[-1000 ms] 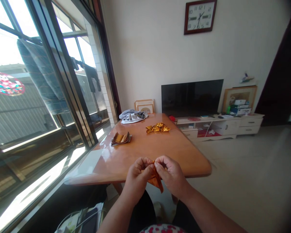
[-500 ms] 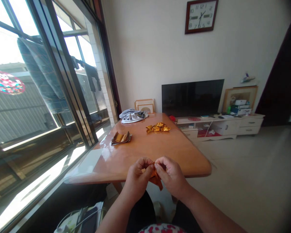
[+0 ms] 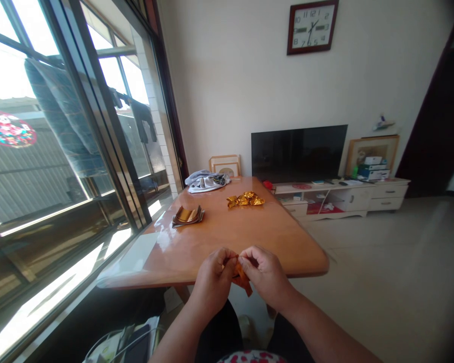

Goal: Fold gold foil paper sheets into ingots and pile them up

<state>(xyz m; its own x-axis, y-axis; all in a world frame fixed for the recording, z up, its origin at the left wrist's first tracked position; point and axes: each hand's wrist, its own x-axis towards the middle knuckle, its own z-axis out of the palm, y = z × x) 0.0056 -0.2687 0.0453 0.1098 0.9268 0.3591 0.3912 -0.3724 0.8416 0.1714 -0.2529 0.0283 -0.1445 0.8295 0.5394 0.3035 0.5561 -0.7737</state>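
Observation:
Between my hands hangs a piece of orange-gold foil paper [image 3: 242,281], creased and pointed at its lower end. My left hand [image 3: 216,275] pinches its top edge between thumb and forefinger. Close beside it, my right hand [image 3: 265,272] pinches the same edge, the fingertips of both hands nearly touching. My fingers hide much of the paper. Both hands are at the near edge of the wooden table [image 3: 212,242]. Farther back lies a pile of shiny folded gold foil pieces [image 3: 246,199]. To its left sits a stack of curled gold foil sheets [image 3: 188,216].
Grey and white cloth [image 3: 206,180] is heaped at the table's far end. A pale sheet [image 3: 134,257] lies at the left corner. Windows [image 3: 98,126] run along the left. Below left is a surface with a phone [image 3: 138,345] and cable. A television [image 3: 298,154] stands on a white cabinet [image 3: 386,196].
The view has shifted very slightly. Both hands keep their pinch on the foil paper, and its hanging part has turned a little.

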